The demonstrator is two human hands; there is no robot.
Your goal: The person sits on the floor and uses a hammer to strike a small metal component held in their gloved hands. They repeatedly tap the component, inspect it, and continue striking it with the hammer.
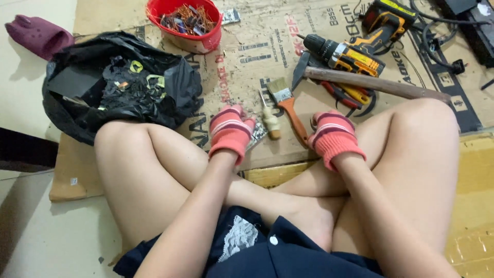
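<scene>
Two gloved hands, one paintbrush

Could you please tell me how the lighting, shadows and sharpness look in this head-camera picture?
Head view: even, soft indoor light; faint shadows beside the maroon clog and black plastic bag; no harsh glare; the pink-striped knit-gloved left hand and right hand look slightly soft; mild wide-angle stretch at the edges.

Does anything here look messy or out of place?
Yes. A black bag lies slumped open beside the left hand, scraps showing inside, and small debris litters the cardboard. The right hand rests near a paintbrush.
</scene>
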